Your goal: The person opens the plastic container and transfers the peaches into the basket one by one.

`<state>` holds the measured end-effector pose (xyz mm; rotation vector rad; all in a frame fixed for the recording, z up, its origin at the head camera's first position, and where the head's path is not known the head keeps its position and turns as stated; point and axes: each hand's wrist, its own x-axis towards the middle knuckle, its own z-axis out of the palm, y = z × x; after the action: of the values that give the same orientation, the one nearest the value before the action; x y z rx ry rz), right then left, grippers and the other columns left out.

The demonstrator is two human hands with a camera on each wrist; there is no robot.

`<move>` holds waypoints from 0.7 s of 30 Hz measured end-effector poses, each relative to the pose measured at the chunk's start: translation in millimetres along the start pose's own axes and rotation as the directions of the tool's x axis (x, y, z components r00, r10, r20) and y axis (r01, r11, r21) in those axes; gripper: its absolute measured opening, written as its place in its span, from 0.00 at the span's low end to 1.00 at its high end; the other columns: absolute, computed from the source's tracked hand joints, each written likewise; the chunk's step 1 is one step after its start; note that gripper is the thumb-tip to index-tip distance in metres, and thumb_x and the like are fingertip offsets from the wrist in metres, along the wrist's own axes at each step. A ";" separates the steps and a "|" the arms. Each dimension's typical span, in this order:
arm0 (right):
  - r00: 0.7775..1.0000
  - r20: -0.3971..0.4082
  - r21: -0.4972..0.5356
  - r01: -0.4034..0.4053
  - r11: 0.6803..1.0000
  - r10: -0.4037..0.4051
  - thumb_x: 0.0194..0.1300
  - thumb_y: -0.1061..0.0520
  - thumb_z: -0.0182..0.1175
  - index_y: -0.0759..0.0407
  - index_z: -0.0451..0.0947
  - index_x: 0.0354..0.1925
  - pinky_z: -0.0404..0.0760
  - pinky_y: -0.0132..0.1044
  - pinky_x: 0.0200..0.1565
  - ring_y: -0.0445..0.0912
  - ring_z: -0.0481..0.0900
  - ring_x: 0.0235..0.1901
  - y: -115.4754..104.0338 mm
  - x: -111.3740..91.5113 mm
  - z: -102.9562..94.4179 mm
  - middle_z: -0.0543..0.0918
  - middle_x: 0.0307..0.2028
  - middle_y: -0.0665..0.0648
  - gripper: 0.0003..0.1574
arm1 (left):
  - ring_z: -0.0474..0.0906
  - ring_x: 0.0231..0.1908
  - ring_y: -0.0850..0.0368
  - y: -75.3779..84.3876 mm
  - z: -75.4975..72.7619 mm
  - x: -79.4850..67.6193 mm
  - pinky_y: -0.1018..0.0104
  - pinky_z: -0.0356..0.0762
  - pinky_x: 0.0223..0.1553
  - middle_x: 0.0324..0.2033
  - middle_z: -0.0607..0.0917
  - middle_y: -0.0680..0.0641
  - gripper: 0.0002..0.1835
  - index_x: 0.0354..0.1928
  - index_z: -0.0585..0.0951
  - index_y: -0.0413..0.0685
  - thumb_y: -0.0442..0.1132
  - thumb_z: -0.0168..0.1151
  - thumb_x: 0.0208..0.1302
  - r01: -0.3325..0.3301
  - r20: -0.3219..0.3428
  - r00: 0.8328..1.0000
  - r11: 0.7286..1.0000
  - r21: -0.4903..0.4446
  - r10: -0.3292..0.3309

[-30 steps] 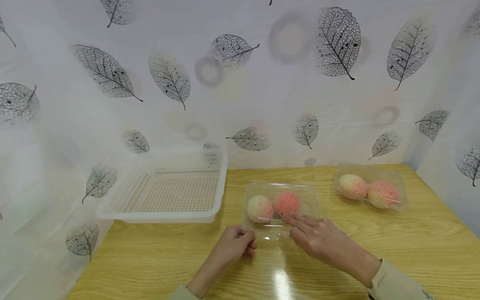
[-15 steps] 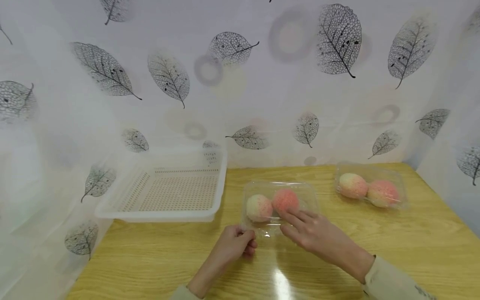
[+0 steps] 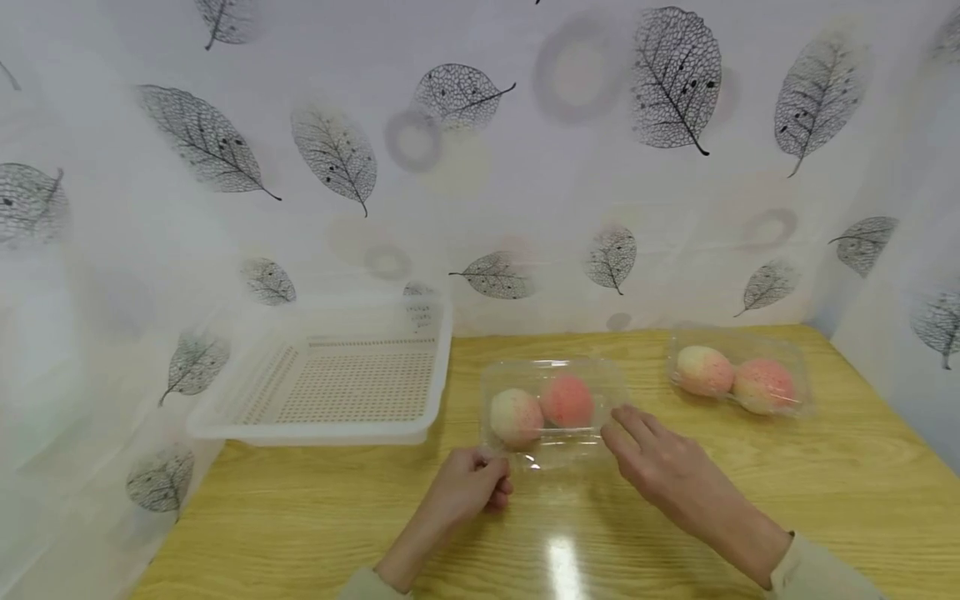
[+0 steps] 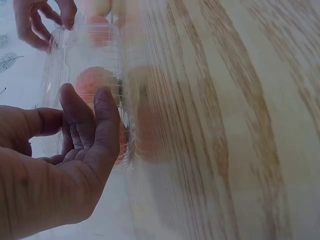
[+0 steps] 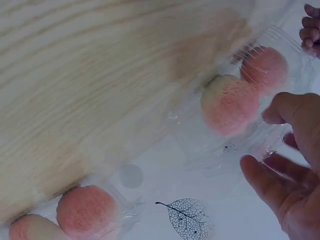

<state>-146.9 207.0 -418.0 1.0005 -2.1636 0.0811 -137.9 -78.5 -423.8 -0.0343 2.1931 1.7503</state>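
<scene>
A clear plastic clamshell box (image 3: 555, 454) lies mid-table, holding a pale yellow-and-pink peach (image 3: 517, 418) and a pinker peach (image 3: 567, 402) side by side. At its front left corner my left hand (image 3: 467, 487) pinches the plastic edge between thumb and finger. My right hand (image 3: 671, 467) is at the box's front right corner, fingertips right at the edge. In the right wrist view, the thumb and fingers of the right hand (image 5: 295, 165) are spread apart beside the box, with a peach (image 5: 230, 105) close by.
Back right on the wooden table (image 3: 750, 492), a second clear box (image 3: 798, 354) holds two similar peaches. A white perforated plastic basket (image 3: 360, 387) stands to the left. Behind everything hangs a pale leaf-print curtain (image 3: 525, 192).
My right hand has drawn away from the pinker peach and moved right to the box's front right corner. My left hand keeps its pinch at the left corner.
</scene>
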 end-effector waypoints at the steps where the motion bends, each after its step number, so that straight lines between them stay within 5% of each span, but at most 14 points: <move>1: 0.999 -0.025 -0.008 -0.020 1.000 0.020 0.85 0.51 0.30 0.63 0.77 0.44 0.82 0.37 0.20 0.55 0.86 0.36 0.1 -0.9 0.6 0.84 0.41 0.64 0.30 | 0.80 0.23 0.63 0.4 0.3 -0.1 0.67 0.85 0.31 0.25 0.82 0.51 0.13 0.33 0.82 0.33 0.36 0.55 0.72 -0.002 -0.003 1.000 1.000 0.003 0.002; 5: 0.994 -0.096 -0.040 -0.047 0.998 0.043 0.84 0.50 0.36 0.61 0.74 0.32 0.72 0.30 0.14 0.47 0.78 0.24 -0.7 -6.5 1.2 0.79 0.30 0.57 0.28 | 0.80 0.23 0.63 1.9 1.2 -0.8 0.67 0.84 0.30 0.25 0.83 0.50 0.12 0.33 0.82 0.33 0.35 0.56 0.70 0.000 -0.018 1.000 1.000 0.007 0.000; 13: 0.995 -0.093 -0.065 0.038 0.997 -0.044 0.83 0.61 0.33 0.60 0.72 0.25 0.77 0.31 0.19 0.46 0.76 0.23 -1.6 -9.9 4.6 0.77 0.26 0.54 0.29 | 0.80 0.22 0.63 2.6 5.9 0.3 0.69 0.84 0.29 0.24 0.82 0.51 0.11 0.32 0.82 0.34 0.35 0.56 0.68 -0.002 -0.051 0.999 1.000 0.002 0.002; 21: 0.996 -0.067 -0.081 0.055 0.995 -0.061 0.84 0.57 0.28 0.62 0.72 0.27 0.75 0.32 0.16 0.47 0.75 0.21 -0.7 -8.0 5.8 0.75 0.26 0.55 0.32 | 0.80 0.19 0.65 -3.5 17.7 -1.1 0.66 0.86 0.28 0.25 0.84 0.51 0.10 0.38 0.81 0.34 0.38 0.61 0.70 0.032 -0.078 0.996 0.980 -0.196 -0.048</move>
<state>-146.5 209.6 -427.6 1.0003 -2.0575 0.0025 -131.7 -62.7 -430.2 -0.1997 2.0522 1.9675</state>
